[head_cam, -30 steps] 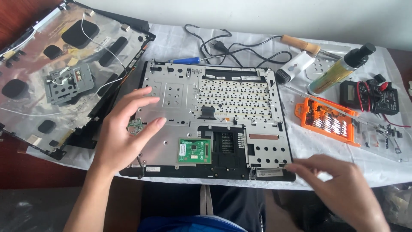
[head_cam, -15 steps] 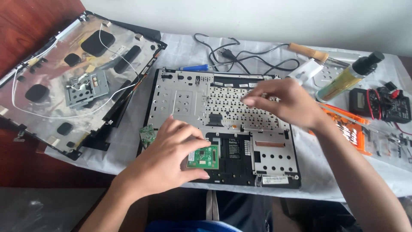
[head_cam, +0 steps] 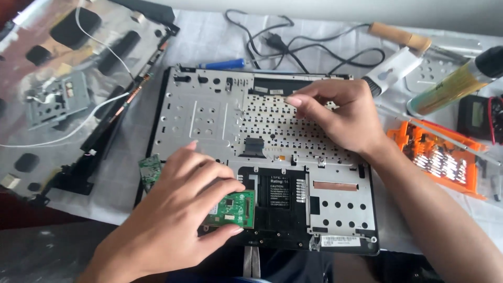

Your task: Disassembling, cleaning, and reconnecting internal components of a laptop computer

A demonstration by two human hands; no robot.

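Observation:
An opened laptop base [head_cam: 209, 112] with a bare metal plate lies in front of me on a white cloth. My left hand [head_cam: 178, 209] rests on its lower left part, thumb and fingers around a small green circuit board [head_cam: 236, 208]. A second small green board [head_cam: 150, 170] lies just left of that hand. My right hand [head_cam: 343, 118] is over the perforated keyboard backing [head_cam: 267, 126], fingertips pinched together and touching the plate near its top edge. Whether they hold anything is hidden.
A detached laptop lid panel [head_cam: 57, 94] with foil and wires lies at the left. Behind are a blue pen [head_cam: 222, 65], a black cable [head_cam: 293, 44], a wooden-handled tool [head_cam: 398, 35] and a bottle [head_cam: 456, 84]. An orange bit holder [head_cam: 445, 162] sits at the right.
The view has moved closer. My left hand went from the left of the plate down onto the green board. My right hand rose from the table's front edge to the keyboard backing.

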